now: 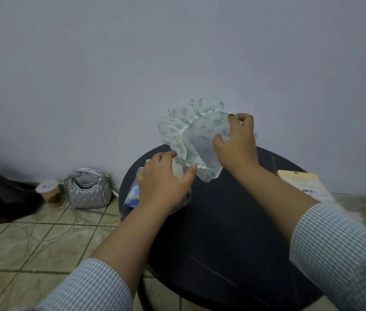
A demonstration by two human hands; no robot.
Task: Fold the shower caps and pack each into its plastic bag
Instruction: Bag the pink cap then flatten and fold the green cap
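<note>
Round, dark bench against a pale grey wall. Above its far edge, a translucent shower cap with small green sprigs and a ruffled elastic rim, lifted clear of the bench top and hanging open toward the camera. Right hand raised at the cap's right side, fingers curled, pinching the rim between thumb and fingertips near the top right edge. Left hand lower and to the left, fingertips touching the cap's lower left frill, thumb reaching up toward the bottom edge; fingers bent, though whether actually pinching the fabric or only brushing it cannot be told. Under the left hand, at the bench's left edge, a heap of clear plastic bags with something blue and white showing through. At the bench's right edge, a flat yellowish packet with a hang hole and a barcode label, well apart from the cap. Both forearms in striped blue-and-white sleeves. On the tiled floor to the left, by the wall: a quilted silver handbag, a paper cup just beside it, and a black bag further left.
</note>
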